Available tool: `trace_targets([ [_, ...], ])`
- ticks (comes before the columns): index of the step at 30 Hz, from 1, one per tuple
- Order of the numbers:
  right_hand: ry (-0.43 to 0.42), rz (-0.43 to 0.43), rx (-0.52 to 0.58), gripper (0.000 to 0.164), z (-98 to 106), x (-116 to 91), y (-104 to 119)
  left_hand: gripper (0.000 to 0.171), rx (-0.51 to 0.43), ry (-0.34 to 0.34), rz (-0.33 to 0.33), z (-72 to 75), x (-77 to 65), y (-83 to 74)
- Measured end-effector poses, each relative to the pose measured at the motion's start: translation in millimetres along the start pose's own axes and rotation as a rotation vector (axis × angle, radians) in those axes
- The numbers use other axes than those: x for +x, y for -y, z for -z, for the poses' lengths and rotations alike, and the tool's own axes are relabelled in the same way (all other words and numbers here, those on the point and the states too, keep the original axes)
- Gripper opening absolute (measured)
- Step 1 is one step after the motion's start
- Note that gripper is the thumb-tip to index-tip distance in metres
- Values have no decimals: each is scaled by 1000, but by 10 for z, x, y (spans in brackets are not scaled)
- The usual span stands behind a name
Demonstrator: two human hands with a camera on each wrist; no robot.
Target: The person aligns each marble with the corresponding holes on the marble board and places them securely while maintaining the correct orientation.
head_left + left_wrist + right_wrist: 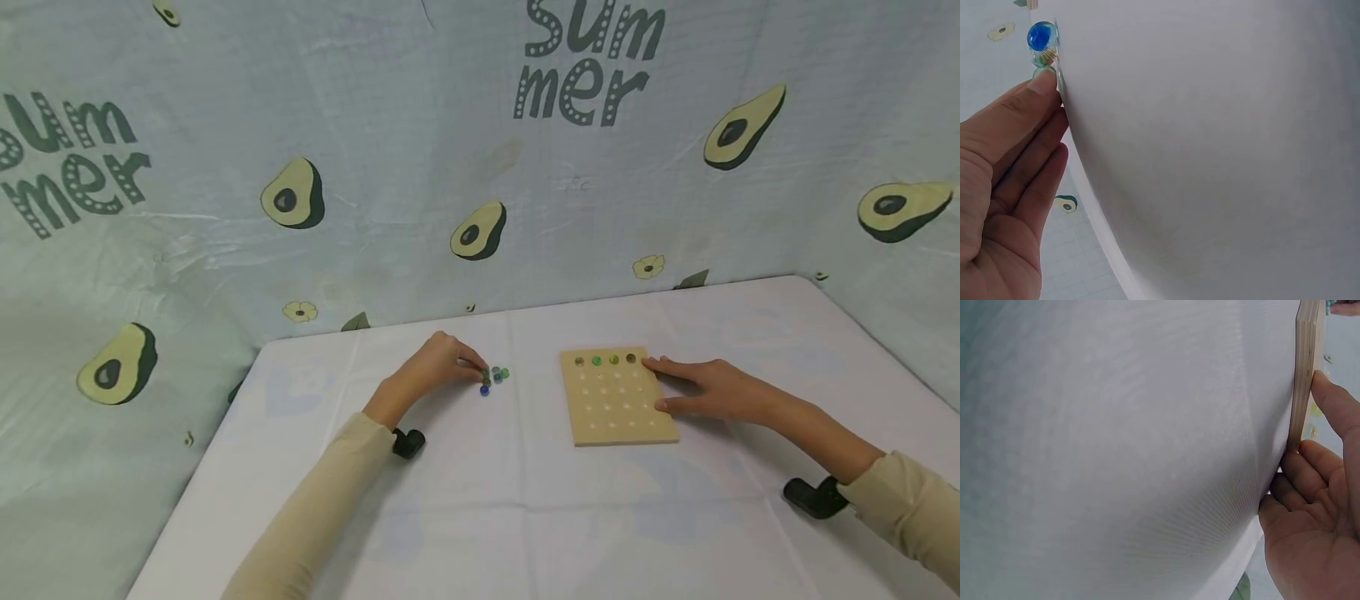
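Observation:
A cluster of small glass marbles (497, 377) lies on the white cloth, some clear green, some blue. My left hand (442, 360) reaches in from their left and pinches a greenish marble (1045, 71) between thumb and fingertips. A blue marble (1040, 36) sits just beyond the fingertips. To the right lies a square wooden board (611, 417) with rows of shallow hollows. Green and brownish marbles (597, 360) fill several hollows of its far row. My right hand (712, 390) holds the board at its right side, thumb on the edge and index finger at the far corner.
The table (465, 533) is covered with a white cloth. Behind it hangs a pale sheet (390, 125) printed with avocados and lettering. A black wrist device (408, 443) is on the left wrist, and another black device (816, 497) on the right.

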State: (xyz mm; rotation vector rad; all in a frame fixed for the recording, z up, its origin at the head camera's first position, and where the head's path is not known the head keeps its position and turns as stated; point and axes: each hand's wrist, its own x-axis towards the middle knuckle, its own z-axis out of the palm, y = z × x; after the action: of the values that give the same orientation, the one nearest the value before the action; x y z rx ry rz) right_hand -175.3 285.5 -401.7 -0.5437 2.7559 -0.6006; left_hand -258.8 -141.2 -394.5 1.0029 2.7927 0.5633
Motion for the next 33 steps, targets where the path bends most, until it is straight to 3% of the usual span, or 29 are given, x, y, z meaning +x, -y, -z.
trace_targets([
  [4, 2, 6, -5, 85, 3, -2, 0, 15, -1, -27, 36, 17, -30, -25],
  [8, -4, 17, -20, 84, 4, 3, 2, 14, -59, -96, 110, 54, -84, -65],
  [15, -18, 7, -11, 85, -6, 0, -3, 16, -99, -227, 116, 105, -107, -134],
  [33, -12, -1, -3, 86, -20, 9, -15, 15, -150, -274, 119, 106, -75, -307],
])
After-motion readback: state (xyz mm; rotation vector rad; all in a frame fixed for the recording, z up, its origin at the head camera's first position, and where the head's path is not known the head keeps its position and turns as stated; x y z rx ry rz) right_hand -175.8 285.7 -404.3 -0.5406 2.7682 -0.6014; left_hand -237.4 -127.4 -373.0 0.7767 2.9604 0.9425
